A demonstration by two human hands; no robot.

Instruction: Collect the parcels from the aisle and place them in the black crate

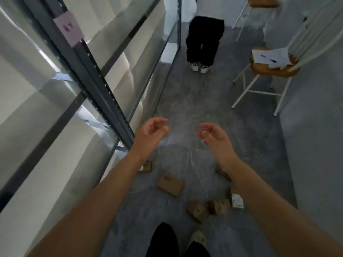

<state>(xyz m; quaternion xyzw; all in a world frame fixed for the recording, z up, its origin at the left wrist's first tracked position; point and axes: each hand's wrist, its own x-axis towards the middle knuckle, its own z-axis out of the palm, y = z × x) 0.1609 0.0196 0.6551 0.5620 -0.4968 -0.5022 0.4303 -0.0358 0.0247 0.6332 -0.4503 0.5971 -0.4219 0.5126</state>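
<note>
In a narrow aisle floored in mottled grey concrete (185,101), the left hand (152,130) and right hand (213,135) are held out ahead, fingers loosely curled and nothing grasped, apparently readied for a reach downward. Small brown cardboard parcels (169,184) lie scattered on the floor beneath the forearms, uncollected (the black crate is not in view). Room is bounded by a dark metal shelving rack (100,89) at left, a white-legged wooden chair (272,69) at right, and a standing person in black trousers (203,43) at the far end

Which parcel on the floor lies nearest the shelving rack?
The brown parcel beside the left forearm, at the rack's foot; the other parcels lie farther right, out in the aisle.
</note>
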